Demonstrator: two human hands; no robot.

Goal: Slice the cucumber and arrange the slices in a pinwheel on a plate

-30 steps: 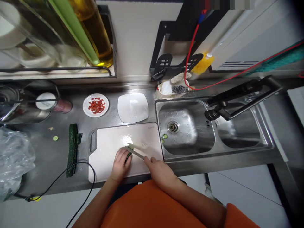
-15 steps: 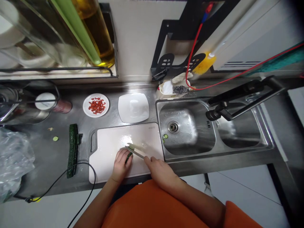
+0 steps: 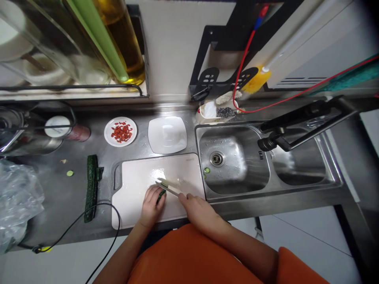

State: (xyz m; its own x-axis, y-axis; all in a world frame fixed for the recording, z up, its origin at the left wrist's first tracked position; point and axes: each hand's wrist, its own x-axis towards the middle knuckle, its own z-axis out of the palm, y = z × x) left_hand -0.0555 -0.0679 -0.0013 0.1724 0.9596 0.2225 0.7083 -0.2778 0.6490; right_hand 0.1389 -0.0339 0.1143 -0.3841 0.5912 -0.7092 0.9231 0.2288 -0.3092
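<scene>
On the white cutting board (image 3: 136, 173), my left hand (image 3: 152, 203) is closed around a short piece of cucumber (image 3: 161, 195), its fingers curled over most of it. My right hand (image 3: 198, 211) grips the handle of a kitchen knife (image 3: 169, 188). The blade lies across the cucumber's far end, just beyond my left fingertips, and a bit of green shows beside it. A longer dark green cucumber (image 3: 91, 189) rests on the steel counter left of the board, with a small cut piece (image 3: 100, 173) against its side.
Behind the board stand a white square plate (image 3: 167, 135) and a round plate (image 3: 115, 141) of red pieces. At right is a steel sink (image 3: 237, 181) holding cucumber ends (image 3: 206, 170), under a black faucet (image 3: 268, 144). A black cable (image 3: 103, 204) crosses the board's left edge.
The whole view has shifted very slightly. Both hands, the knife and the cucumber piece stay in nearly the same place on the board.
</scene>
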